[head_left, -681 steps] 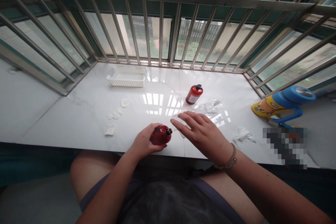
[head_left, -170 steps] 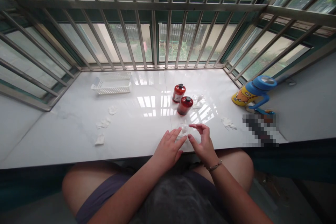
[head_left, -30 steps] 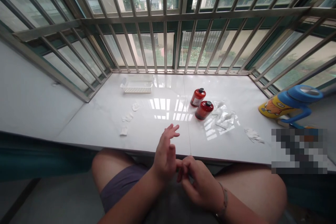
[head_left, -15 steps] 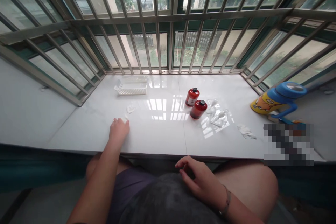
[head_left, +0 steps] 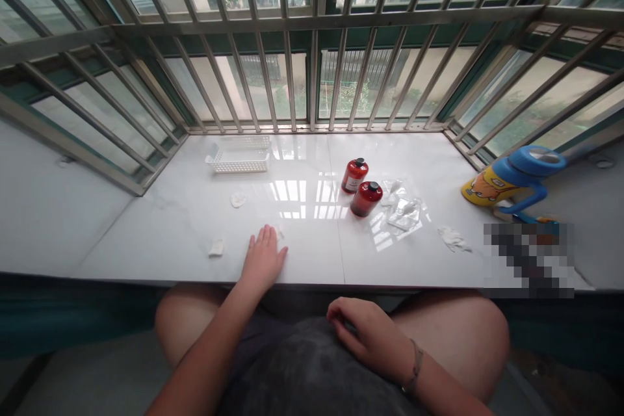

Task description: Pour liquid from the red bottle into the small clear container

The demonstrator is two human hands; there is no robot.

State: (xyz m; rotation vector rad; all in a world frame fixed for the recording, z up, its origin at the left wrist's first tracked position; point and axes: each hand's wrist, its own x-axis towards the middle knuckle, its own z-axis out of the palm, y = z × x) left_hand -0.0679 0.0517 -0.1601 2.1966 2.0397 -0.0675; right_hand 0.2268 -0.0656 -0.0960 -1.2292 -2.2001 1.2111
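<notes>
Three white scraps lie on the left half of the tabletop (head_left: 312, 253). The round scrap (head_left: 237, 199) and the square scrap (head_left: 216, 247) have stayed put, but the crumpled scrap (head_left: 279, 233) has left its place between them. It now peeks out, mostly hidden, beside the fingertips of the left hand (head_left: 264, 259), which half a second ago was over at the far-left row and has since come toward the middle. That grip is spread flat, thumb apart, over the scrap. The right hand (head_left: 366, 331) stays above the lap, loosely curled; I cannot tell whether its fingertips meet.

The front red bottle (head_left: 365, 200) and the rear red bottle (head_left: 354, 177) stand as before, with clear plastic pieces (head_left: 404, 213) to their right and a crumpled white piece (head_left: 454, 239) farther right.

The surface is glossy white, seamed and faintly veined, mirroring the window. A white basket (head_left: 240, 162) sits at the back left, a yellow-and-blue flask (head_left: 507, 179) at the right. Metal bars (head_left: 287, 25) enclose the bay; greenery shows outside.
</notes>
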